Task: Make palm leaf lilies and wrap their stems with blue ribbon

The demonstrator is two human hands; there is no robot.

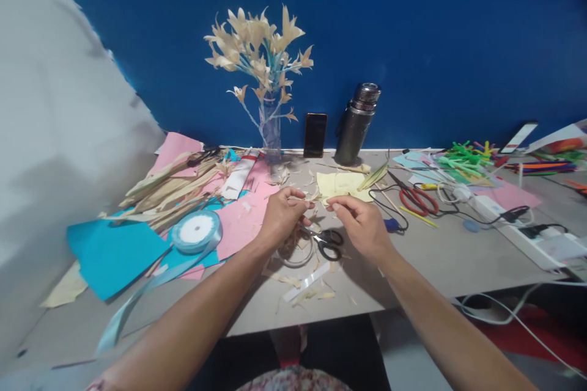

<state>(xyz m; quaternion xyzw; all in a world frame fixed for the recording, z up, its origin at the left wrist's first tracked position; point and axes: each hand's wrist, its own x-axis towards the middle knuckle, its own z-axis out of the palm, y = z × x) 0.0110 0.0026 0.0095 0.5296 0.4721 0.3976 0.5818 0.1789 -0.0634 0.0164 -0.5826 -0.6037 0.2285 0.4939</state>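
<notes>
Blue wall (pixel 440 43) — cluttered grey table (pixel 454 256)

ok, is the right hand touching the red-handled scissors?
Apart. The head view shows tabletop between the right hand and the red-handled scissors.

A pale garment (pixel 293 380) with a mottled reddish print shows at six o'clock; the left hand (pixel 285 211) and right hand (pixel 362 223) are bare.

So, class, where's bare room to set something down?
Bare tabletop lies between the right forearm and the white power strip. Crowded: the left, with blue paper and ribbon spool; by the left hand, with black-handled scissors.
</notes>
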